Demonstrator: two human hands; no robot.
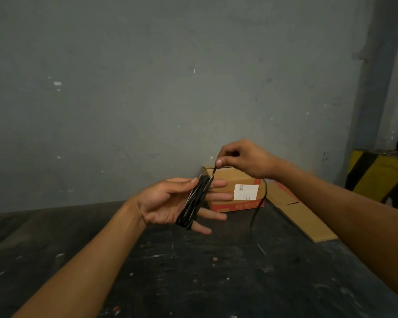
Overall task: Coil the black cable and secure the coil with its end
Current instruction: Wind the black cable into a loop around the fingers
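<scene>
Grey wall (147, 88) fills most of what we see, with a dark scuffed floor (193, 271) below it, a hazard-striped block (377, 180) at the right, and a cardboard box (241, 191) beside a flat cardboard sheet (301, 214) against the wall. Our left hand (170, 203) is held palm-up with straight fingers, the black cable (193, 203) coiled round them. Our right hand (241, 159), above and apart, pinches the cable's run just over the coil, its loose tail trailing to the floor.
</scene>
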